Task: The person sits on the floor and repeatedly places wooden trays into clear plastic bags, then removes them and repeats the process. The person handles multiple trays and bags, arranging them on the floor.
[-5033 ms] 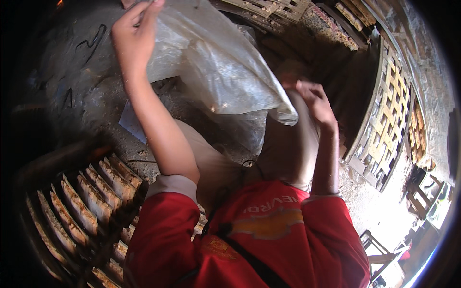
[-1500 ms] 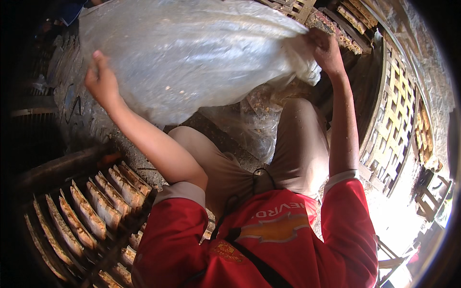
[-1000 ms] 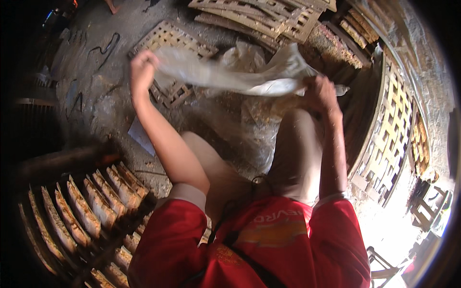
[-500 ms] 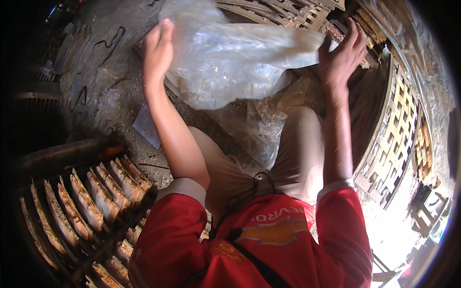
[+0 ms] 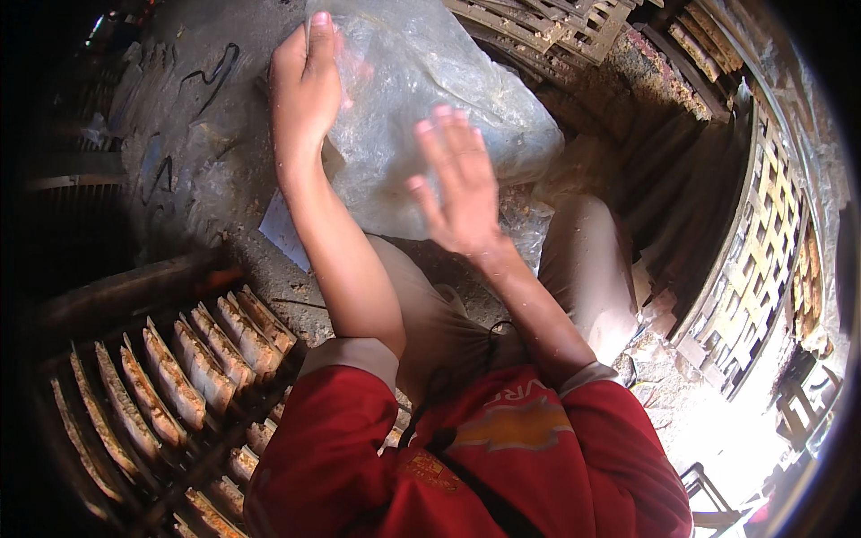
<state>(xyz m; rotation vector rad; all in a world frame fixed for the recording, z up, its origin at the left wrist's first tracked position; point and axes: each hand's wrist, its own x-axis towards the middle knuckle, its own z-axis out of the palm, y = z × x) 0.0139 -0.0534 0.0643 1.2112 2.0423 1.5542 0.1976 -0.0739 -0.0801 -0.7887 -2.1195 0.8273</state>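
My left hand (image 5: 304, 85) grips the upper left part of a large translucent plastic sheet (image 5: 418, 70), thumb on top and the other fingers partly seen through it. My right hand (image 5: 456, 179) is open and slightly smeared by motion, palm down over the middle of the sheet, its fingers spread; whether it presses on the plastic or hovers just above, I cannot tell. The sheet lies bunched above my knees, with more crumpled plastic (image 5: 525, 211) beneath its lower edge.
At lower left stands a rack of curved boards (image 5: 188, 394) with crusted material on them. Woven lattice panels are stacked at the top (image 5: 556, 27) and upright at the right (image 5: 749, 260). A pale paper piece (image 5: 282, 233) lies by my left forearm; dark cords (image 5: 220, 67) lie beyond.
My right hand has moved from the sheet's right end down and left to its middle, opening out. My left hand has moved slightly up, and the spread sheet is now folded smaller.
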